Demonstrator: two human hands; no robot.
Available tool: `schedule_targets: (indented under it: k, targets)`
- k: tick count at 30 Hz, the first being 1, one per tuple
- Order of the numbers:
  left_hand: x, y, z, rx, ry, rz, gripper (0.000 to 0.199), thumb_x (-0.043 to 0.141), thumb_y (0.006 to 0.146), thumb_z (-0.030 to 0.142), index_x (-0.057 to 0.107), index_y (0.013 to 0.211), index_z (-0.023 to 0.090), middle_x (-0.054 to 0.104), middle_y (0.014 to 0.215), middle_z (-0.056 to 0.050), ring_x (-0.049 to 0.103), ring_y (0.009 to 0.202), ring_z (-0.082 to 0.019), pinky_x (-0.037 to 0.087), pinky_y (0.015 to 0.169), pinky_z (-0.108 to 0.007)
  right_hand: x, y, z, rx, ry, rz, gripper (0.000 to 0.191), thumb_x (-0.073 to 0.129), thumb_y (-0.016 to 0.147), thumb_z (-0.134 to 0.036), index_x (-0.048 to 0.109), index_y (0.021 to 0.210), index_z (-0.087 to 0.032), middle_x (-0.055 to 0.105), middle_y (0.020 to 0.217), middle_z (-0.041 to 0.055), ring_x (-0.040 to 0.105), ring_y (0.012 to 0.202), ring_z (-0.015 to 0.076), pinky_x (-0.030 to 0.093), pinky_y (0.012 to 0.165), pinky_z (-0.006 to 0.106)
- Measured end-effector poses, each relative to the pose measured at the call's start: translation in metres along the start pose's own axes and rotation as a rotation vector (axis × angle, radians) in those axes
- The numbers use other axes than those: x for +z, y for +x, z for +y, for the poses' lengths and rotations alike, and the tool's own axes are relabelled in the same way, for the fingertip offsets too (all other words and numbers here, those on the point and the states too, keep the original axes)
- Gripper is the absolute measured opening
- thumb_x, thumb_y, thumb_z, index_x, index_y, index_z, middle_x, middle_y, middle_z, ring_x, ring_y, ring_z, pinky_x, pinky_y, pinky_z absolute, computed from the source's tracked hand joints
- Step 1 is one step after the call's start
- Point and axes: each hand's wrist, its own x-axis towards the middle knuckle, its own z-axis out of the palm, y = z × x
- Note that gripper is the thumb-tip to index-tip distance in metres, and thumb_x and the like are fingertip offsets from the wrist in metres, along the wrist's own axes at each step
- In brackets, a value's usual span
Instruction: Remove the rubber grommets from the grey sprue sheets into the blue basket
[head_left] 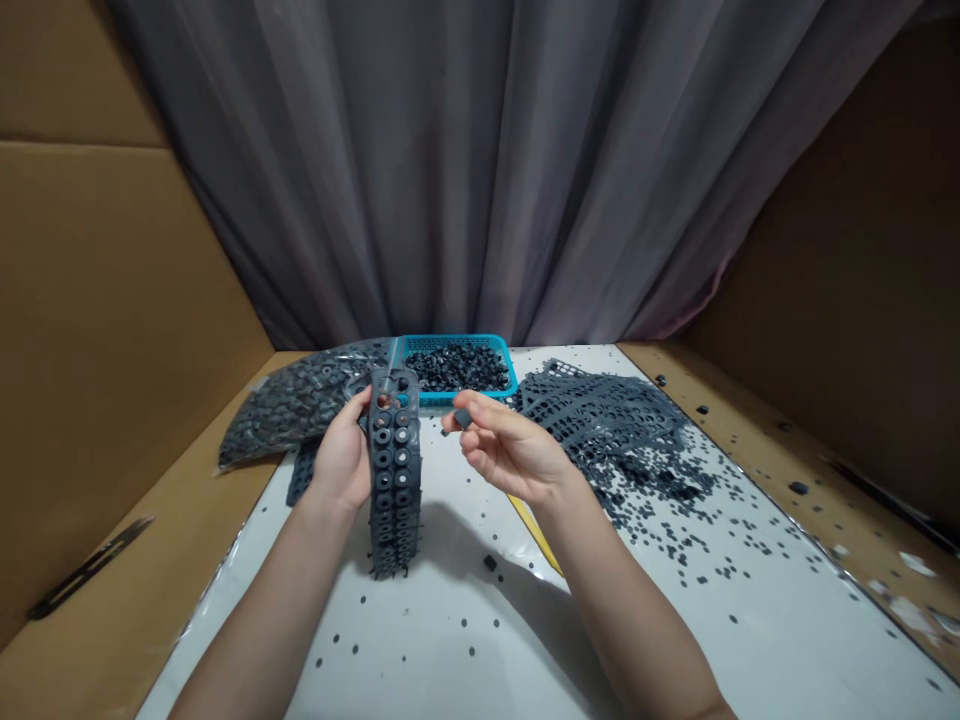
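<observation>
My left hand [343, 455] grips the upper part of a dark rubber strip [395, 480] that hangs down, with two rows of ring-shaped pieces along it. Near its top some holes are open. To the right, the fingers of my right hand [514, 440] pinch a small black rubber piece [463, 418], apart from the strip. Behind both hands stands a blue plastic basket [512, 375] full of small black pieces. A clear plastic bag [300, 400] packed with dark ring-shaped pieces lies behind my left hand.
Punched-out dark rubber sheets [607, 410] are piled on the right, with many small black discs [675, 485] scattered around. A yellow object [541, 540] lies under my right forearm. Cardboard walls [97, 300] flank the white table surface [405, 640]; a grey curtain [450, 170] hangs behind.
</observation>
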Motion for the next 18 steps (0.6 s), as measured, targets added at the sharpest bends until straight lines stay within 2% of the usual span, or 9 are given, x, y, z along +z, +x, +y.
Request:
schedule_targets:
  k: [6, 9, 13, 15, 18]
  targets:
    - [-0.002, 0.0, 0.0, 0.123, -0.018, -0.087, 0.016, 0.049, 0.081, 0.016, 0.059, 0.069, 0.013, 0.063, 0.058, -0.001, 0.061, 0.051, -0.015, 0.054, 0.062, -0.029, -0.002, 0.001, 0.002, 0.003, -0.036, -0.018, 0.029, 0.078, 0.065, -0.029, 0.057, 0.08, -0.015, 0.07, 0.07, 0.001, 0.064, 0.051, 0.0055, 0.053, 0.05, 0.01]
    - [-0.002, 0.001, 0.0, 0.125, -0.005, -0.115, 0.013, 0.048, 0.079, 0.012, 0.058, 0.071, 0.012, 0.063, 0.059, 0.0, 0.061, 0.053, -0.013, 0.053, 0.067, -0.03, -0.001, 0.001, 0.003, 0.002, -0.053, -0.007, 0.033, 0.08, 0.06, -0.032, 0.057, 0.077, -0.015, 0.071, 0.068, 0.0013, 0.063, 0.049, 0.0055, 0.052, 0.048, 0.011]
    - [-0.003, 0.002, -0.002, 0.106, 0.058, -0.136, 0.009, 0.051, 0.075, 0.014, 0.059, 0.07, 0.012, 0.062, 0.057, -0.001, 0.062, 0.057, -0.016, 0.053, 0.069, -0.032, 0.002, 0.002, 0.002, -0.016, -0.153, 0.073, 0.037, 0.081, 0.057, -0.037, 0.055, 0.073, -0.016, 0.069, 0.065, -0.0008, 0.061, 0.047, 0.0051, 0.049, 0.046, 0.012]
    - [-0.004, 0.002, -0.003, 0.139, 0.077, -0.144, 0.007, 0.058, 0.07, 0.012, 0.057, 0.064, 0.013, 0.063, 0.059, 0.0, 0.063, 0.06, -0.016, 0.053, 0.069, -0.031, -0.003, 0.004, -0.001, -0.062, -0.343, 0.155, 0.037, 0.08, 0.056, -0.039, 0.056, 0.072, -0.017, 0.067, 0.064, -0.0015, 0.062, 0.049, 0.0067, 0.05, 0.048, 0.016]
    - [-0.004, 0.003, -0.007, 0.205, 0.09, -0.155, 0.012, 0.065, 0.063, 0.006, 0.056, 0.063, 0.014, 0.065, 0.065, 0.001, 0.063, 0.064, -0.014, 0.052, 0.07, -0.027, -0.028, 0.007, -0.009, -0.22, -0.943, 0.405, 0.026, 0.076, 0.061, -0.034, 0.059, 0.069, -0.017, 0.067, 0.064, 0.0015, 0.064, 0.058, 0.0129, 0.05, 0.056, 0.024]
